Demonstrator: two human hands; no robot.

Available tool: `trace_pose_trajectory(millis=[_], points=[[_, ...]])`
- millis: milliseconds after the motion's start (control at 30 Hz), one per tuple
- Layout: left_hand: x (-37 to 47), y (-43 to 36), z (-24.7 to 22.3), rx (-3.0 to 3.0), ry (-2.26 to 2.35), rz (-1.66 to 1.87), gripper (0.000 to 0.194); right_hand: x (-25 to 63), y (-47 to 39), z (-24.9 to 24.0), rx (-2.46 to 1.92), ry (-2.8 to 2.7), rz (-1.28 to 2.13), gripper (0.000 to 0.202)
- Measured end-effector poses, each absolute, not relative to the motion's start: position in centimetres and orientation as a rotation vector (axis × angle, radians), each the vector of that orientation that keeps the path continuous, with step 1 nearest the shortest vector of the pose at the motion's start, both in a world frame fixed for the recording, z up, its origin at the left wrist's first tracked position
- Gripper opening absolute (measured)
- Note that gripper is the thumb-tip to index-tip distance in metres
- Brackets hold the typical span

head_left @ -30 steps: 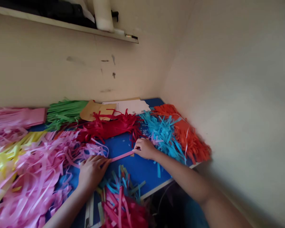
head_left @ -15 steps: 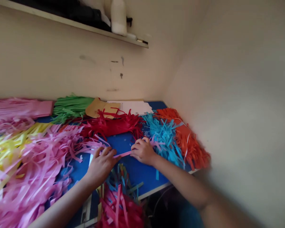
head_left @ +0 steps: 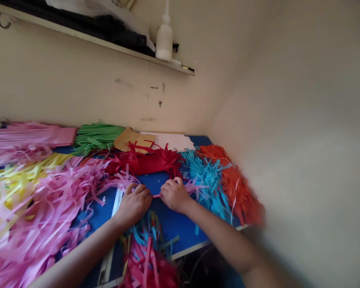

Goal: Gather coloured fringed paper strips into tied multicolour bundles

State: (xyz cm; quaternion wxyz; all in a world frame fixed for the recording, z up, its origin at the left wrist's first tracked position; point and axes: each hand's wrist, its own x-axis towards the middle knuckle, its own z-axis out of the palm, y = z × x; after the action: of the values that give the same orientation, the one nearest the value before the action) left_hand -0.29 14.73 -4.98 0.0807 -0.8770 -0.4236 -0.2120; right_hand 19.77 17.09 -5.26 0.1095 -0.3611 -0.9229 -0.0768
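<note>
My left hand (head_left: pixel 135 204) and my right hand (head_left: pixel 175 195) are closed on a thin rolled pink paper strip (head_left: pixel 156 196), a short stretch of which shows between them. Cut pink fringe spreads out beyond the outer side of each hand. Both hands are low over the blue table (head_left: pixel 165 224). Red fringed paper (head_left: pixel 147 163) lies just behind them. Blue fringed paper (head_left: pixel 208 180) is to the right of my right hand, and a large heap of pink fringe (head_left: pixel 54 208) lies to the left.
Orange fringe (head_left: pixel 240 188) lies at the right wall. Green fringe (head_left: pixel 97 136), a brown envelope (head_left: pixel 127 140) and white paper (head_left: pixel 175 142) lie at the back. Multicoloured tassels (head_left: pixel 150 260) are at the front edge. A shelf (head_left: pixel 108 45) holds a white bottle (head_left: pixel 164 42).
My hands have come closer together along the pink strip, so less of it shows between them. The camera view has shifted slightly, showing more of the shelf.
</note>
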Motion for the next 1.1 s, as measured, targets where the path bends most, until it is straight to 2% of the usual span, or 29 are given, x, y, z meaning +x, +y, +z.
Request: trace_pose_trajectory(millis=[167,433,633,900,1100], points=[[-1.3,14.1,-5.8,-2.642,-1.276,-0.598,0.023,19.6,16.5,-6.3,-1.020,-2.720,-0.237,0.022],[-4.9,13.9,-7.8,-2.617,-1.469,-0.602,0.025,22.4,17.7,-6.6,-1.090,-2.660,-0.112,0.020],[-4.8,13.7,-7.4,-2.622,-1.547,-0.568,0.025,21.1,17.7,-6.1,-1.145,-2.737,0.012,0.023],[-3.7,13.8,-6.5,-2.470,-1.822,-0.494,0.033,20.5,18.6,-5.5,-1.410,-2.663,0.113,0.017],[-2.3,13.7,-5.1,-2.502,-1.696,-0.420,0.019,20.0,17.9,-3.9,-1.334,-2.707,0.089,0.013]])
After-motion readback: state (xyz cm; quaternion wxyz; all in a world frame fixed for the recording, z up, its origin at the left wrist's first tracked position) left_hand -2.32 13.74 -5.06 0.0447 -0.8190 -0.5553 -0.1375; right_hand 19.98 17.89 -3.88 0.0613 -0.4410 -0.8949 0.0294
